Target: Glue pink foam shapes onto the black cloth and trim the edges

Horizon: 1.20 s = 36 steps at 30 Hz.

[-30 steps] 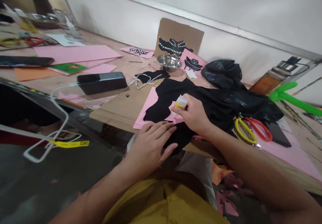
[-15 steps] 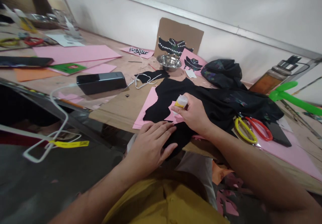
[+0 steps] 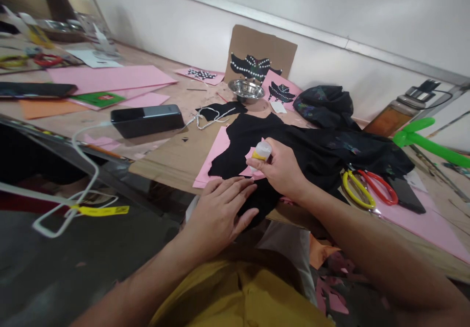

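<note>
Tipped over a small pink cutout [image 3: 248, 164] is a white glue bottle [image 3: 263, 150] with a yellow label, nozzle down. My right hand [image 3: 282, 169] is wrapped around it. The cutout lies on black fabric [image 3: 235, 143], which spreads over pink sheets [image 3: 203, 175] at the table edge. My left hand [image 3: 223, 208] lies flat with fingers stretched out, pressing the fabric's near edge. Whether the nozzle touches the pink piece I cannot tell.
A steel bowl [image 3: 246, 91] stands near beaded black motifs [image 3: 253, 67] on cardboard. Scissors with yellow and red handles [image 3: 378, 187] lie at right, before a tilted bottle [image 3: 394, 111]. At left are a power bank [image 3: 147, 120] and a white cable [image 3: 86, 155].
My right hand has moved the glue bottle slightly left and down across the pink cutout. My left hand stays in place on the fabric.
</note>
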Motion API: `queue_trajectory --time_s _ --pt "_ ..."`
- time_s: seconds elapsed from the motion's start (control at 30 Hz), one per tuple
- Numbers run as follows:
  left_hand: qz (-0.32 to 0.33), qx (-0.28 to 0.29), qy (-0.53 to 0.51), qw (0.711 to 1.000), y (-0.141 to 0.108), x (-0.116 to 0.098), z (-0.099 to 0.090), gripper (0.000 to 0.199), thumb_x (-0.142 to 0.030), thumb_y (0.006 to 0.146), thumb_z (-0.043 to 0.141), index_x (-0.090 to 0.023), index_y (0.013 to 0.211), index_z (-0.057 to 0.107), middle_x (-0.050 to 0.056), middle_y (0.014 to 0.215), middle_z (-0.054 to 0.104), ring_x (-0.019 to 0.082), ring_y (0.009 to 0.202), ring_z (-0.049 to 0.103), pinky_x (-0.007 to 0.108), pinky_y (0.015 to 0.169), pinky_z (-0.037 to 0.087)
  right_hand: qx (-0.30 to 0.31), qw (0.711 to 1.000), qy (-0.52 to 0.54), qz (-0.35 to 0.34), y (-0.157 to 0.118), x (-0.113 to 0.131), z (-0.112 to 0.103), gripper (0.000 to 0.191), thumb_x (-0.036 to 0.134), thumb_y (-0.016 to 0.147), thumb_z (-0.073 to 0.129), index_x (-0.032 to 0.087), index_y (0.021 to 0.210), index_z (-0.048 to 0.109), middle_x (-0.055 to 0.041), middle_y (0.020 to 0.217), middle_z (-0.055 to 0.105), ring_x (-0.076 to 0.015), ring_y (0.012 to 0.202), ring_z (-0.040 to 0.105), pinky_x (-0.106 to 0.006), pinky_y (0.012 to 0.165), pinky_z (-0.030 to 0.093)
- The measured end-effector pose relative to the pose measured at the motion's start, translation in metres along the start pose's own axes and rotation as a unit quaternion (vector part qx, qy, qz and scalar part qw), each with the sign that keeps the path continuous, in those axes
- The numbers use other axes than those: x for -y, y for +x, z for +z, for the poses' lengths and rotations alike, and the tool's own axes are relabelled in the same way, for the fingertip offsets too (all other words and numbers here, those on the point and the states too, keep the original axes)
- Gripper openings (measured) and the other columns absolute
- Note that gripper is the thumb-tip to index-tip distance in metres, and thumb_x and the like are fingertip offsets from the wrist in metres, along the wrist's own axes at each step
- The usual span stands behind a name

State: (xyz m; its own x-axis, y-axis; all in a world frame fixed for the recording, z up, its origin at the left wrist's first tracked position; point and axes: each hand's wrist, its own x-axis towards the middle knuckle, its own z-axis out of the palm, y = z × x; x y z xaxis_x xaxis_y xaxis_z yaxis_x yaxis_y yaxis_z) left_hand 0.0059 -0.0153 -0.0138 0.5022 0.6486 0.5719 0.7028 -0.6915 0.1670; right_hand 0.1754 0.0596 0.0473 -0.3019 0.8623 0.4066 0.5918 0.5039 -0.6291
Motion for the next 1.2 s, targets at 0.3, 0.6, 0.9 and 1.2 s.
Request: queue_trajectory --time_s 0.3,0.6,0.9,1.2 --pt "0.002 -0.005 0.005 1.000 0.001 0.001 0.001 0.037 -0.037 0.097 0.047 -0.015 0.124 0.061 0.011 0.125 0.068 0.028 0.113 0.062 0.046 0.090 0.043 0.022 1.000 -0.001 -0.001 0.003 0.007 0.004 0.035 0.036 0.078 0.070 0.022 0.068 0.040 0.0045 0.068 0.048 -0.0134 0.064 0.041 -0.028 0.065 0.030" --pt "-0.009 0.006 0.000 1.000 0.000 -0.001 -0.001 0.036 -0.037 0.097 0.047 -0.017 0.123 0.062 0.010 0.125 0.068 0.027 0.113 0.062 0.045 0.092 0.042 -0.022 0.999 -0.024 -0.003 -0.003 -0.004 -0.005 0.040 0.042 0.077 0.070 0.023 0.066 0.037 0.0050 0.065 0.043 -0.0131 0.061 0.040 -0.028 0.059 0.027" --pt "-0.007 -0.007 -0.009 1.000 0.000 0.001 0.001 0.036 -0.036 0.097 0.048 -0.016 0.123 0.062 0.010 0.124 0.068 0.027 0.112 0.062 0.045 0.092 0.041 -0.002 1.000 -0.012 0.001 -0.007 0.001 -0.008 0.036 0.039 0.076 0.070 0.022 0.066 0.039 0.0042 0.067 0.048 -0.0132 0.064 0.043 -0.028 0.062 0.031" --pt "-0.009 -0.012 -0.011 1.000 -0.002 0.001 0.000 0.036 -0.037 0.097 0.048 -0.017 0.123 0.063 0.012 0.121 0.069 0.027 0.109 0.063 0.045 0.092 0.042 0.005 1.000 -0.018 -0.002 -0.010 0.005 -0.007 0.034 0.036 0.076 0.070 0.022 0.067 0.041 0.0047 0.065 0.047 -0.0136 0.063 0.042 -0.028 0.063 0.032"
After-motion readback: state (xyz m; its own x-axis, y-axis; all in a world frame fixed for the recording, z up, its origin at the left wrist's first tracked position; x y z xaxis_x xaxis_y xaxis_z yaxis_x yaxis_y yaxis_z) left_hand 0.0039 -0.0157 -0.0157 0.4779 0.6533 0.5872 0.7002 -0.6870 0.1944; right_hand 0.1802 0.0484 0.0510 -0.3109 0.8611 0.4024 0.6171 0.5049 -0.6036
